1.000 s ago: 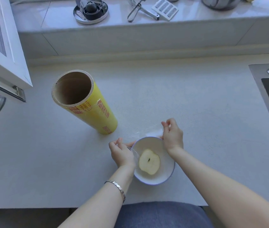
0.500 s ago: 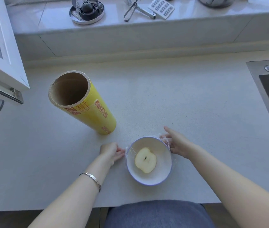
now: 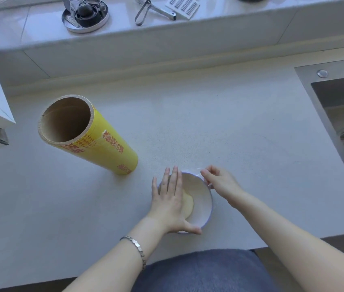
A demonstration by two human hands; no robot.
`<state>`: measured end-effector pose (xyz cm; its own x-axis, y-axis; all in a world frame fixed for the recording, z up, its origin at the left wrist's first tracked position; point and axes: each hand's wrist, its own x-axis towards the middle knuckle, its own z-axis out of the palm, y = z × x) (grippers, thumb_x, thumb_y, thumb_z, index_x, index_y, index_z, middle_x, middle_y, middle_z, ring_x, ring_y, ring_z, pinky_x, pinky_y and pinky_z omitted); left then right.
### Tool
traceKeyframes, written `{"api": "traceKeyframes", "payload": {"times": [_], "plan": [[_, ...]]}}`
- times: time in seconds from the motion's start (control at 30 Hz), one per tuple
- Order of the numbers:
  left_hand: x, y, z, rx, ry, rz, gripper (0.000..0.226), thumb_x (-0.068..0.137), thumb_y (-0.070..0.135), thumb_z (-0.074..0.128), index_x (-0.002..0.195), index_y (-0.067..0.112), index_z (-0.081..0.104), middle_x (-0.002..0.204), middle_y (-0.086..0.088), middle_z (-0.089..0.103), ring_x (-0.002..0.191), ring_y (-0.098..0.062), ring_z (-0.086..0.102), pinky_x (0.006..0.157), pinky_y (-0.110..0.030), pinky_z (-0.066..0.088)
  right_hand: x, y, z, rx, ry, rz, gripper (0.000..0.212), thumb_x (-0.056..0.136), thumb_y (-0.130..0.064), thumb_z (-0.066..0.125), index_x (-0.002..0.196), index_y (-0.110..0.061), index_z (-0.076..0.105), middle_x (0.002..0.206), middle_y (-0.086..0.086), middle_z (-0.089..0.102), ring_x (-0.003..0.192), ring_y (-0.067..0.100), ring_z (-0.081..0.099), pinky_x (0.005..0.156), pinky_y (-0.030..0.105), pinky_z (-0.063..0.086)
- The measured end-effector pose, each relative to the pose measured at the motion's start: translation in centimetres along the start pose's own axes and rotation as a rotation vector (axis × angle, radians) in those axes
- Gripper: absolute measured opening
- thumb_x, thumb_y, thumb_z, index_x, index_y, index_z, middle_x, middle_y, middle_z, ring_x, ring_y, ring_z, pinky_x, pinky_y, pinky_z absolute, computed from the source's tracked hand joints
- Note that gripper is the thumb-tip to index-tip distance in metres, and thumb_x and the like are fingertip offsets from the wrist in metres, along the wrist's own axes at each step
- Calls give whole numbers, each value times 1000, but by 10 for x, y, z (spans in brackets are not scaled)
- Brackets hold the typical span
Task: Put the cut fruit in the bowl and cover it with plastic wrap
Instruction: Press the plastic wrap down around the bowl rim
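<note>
The bowl (image 3: 202,199) sat on the counter (image 3: 209,123) with the fruit (image 3: 188,204) inside. The left hand (image 3: 168,199) lay flat and open on top. The right hand (image 3: 219,182) pinched the wrap (image 3: 207,181) at the rim. Wrap looked thin, clingy and easy to tear, so hold its edge.

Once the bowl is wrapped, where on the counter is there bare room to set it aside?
Widest bare patch: between the bowl and the sink, running back to the ledge. A smaller one lies left of the bowl, in front of the yellow wrap roll. It is crowded at the bowl, where the left hand and right hand work.
</note>
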<state>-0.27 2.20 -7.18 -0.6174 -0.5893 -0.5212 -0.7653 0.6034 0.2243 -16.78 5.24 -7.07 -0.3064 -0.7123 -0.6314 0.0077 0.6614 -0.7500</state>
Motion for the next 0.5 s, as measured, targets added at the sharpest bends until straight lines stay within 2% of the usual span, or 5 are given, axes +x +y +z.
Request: {"api": "traceKeyframes", "payload": {"times": [0.1, 0.2, 0.33, 0.5], "plan": [[-1, 1, -1, 13, 4, -10, 148, 48, 80, 61, 125, 5, -40, 152, -8, -31, 132, -18, -37, 112, -54, -17, -5, 3, 2, 79, 43, -51, 25, 93, -16, 44, 68, -17, 43, 56, -1, 41, 51, 12, 38, 53, 23, 32], [-2, 5, -5, 22, -1, -27, 145, 50, 80, 59, 125, 6, -40, 152, -9, -29, 136, -22, -34, 112, -54, -15, -1, 9, 1, 136, 104, -46, 25, 92, -15, 44, 68, -18, 41, 46, -6, 34, 38, 4, 32, 46, 19, 26], [-2, 7, -9, 19, -4, -49, 147, 50, 80, 60, 136, 3, -31, 153, -9, -27, 140, -27, -28, 113, -54, -13, 11, 19, 1, 123, 217, -19, 26, 91, -17, 46, 66, -20, 42, 52, -3, 34, 46, 11, 31, 49, 25, 24], [0, 7, -6, 18, 19, -61, 147, 47, 82, 56, 135, 5, -33, 148, -1, -34, 138, -22, -32, 112, -53, -16, 27, 29, 10, 237, 193, 243, 28, 91, -20, 51, 64, -17, 43, 55, 1, 36, 44, 15, 33, 39, 19, 28]]}}
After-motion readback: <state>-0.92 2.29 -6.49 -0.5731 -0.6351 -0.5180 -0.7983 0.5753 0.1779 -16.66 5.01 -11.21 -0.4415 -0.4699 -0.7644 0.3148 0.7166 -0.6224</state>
